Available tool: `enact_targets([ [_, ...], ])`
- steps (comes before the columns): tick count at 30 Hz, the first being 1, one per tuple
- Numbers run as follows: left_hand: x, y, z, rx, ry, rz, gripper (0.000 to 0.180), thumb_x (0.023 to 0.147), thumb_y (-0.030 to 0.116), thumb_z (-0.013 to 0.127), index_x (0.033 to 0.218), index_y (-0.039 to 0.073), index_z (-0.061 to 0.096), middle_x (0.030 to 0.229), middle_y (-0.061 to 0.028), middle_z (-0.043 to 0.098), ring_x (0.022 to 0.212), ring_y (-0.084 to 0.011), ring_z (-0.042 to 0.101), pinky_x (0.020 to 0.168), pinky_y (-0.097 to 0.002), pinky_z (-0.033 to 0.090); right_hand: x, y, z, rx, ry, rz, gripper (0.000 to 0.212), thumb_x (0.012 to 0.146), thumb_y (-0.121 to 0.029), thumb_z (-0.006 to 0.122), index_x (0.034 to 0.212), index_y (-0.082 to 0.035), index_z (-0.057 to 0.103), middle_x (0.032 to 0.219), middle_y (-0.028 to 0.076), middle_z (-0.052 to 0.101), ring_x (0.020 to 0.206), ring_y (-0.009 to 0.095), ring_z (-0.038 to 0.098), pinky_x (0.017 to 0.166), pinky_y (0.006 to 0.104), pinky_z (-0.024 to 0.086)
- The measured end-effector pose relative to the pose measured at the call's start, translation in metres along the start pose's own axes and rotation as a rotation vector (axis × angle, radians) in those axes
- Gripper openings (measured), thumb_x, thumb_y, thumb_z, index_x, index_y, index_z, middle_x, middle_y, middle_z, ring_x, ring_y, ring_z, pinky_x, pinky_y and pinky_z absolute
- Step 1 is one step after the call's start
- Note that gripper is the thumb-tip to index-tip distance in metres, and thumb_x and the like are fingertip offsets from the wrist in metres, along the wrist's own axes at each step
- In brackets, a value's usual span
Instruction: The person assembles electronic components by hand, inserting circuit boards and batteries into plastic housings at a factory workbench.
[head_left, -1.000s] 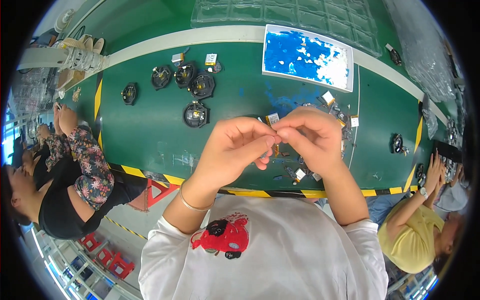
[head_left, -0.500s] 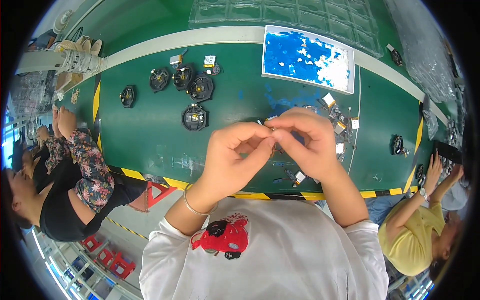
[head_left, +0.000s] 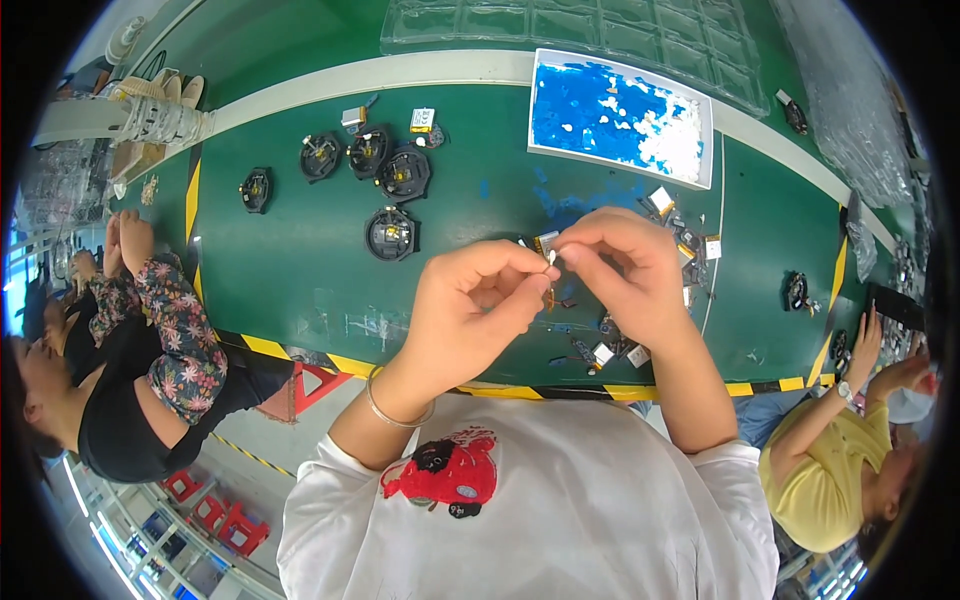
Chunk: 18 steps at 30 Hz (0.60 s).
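My left hand [head_left: 475, 300] is closed in a pinch over the green table, holding a small electronic part whose thin orange wire [head_left: 550, 300] hangs below the fingertips. Close to it, my right hand [head_left: 630, 275] pinches with thumb and index finger at a small white piece [head_left: 552, 257] between the two hands. Fingers cover most of the held part, so its shape is hidden. Just beyond the fingertips shows a small silver battery [head_left: 545, 241]; whether it is joined to the part I cannot tell. Loose small batteries [head_left: 661, 200] and dark wired parts lie around my right hand.
A white box [head_left: 620, 170] of blue and white scraps stands at the back. Several black round housings [head_left: 391, 234] sit at the left. Clear plastic trays [head_left: 560, 28] lie beyond the pale rail. Co-workers sit at both sides, one in a yellow top [head_left: 825, 480].
My right hand has moved slightly right and up, away from the left fingertips. The small white piece now shows between the hands. My left hand stays almost where it was.
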<state>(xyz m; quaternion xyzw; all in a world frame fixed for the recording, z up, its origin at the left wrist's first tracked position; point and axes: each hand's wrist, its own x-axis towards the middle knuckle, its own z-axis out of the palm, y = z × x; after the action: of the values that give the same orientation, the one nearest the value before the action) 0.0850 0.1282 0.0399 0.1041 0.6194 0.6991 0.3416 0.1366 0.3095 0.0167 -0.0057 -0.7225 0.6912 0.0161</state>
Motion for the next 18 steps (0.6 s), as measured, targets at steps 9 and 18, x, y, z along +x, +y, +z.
enact_targets([
  [9,0.001,-0.005,0.001,0.113,0.026,0.105,0.006,0.084,-0.004,0.060,0.089,-0.002,0.064,0.077,-0.0031,0.066,0.066,-0.0046,0.060,0.056,-0.0187,0.047,-0.001,-0.001,0.005,-0.059,0.026,-0.003,0.011,0.079,0.005,0.065,0.090,0.003,0.064,0.089,0.008,0.061,0.080,0.015,0.060,0.070,0.0255,0.048],
  [18,0.003,-0.002,-0.001,0.389,0.044,0.256,0.005,0.084,-0.005,0.060,0.086,-0.002,0.063,0.076,-0.0014,0.065,0.062,-0.0030,0.057,0.053,-0.0179,0.045,-0.001,-0.003,0.009,0.030,0.048,0.024,0.009,0.080,0.007,0.063,0.088,0.003,0.063,0.090,0.008,0.061,0.080,0.014,0.059,0.070,0.0262,0.049],
])
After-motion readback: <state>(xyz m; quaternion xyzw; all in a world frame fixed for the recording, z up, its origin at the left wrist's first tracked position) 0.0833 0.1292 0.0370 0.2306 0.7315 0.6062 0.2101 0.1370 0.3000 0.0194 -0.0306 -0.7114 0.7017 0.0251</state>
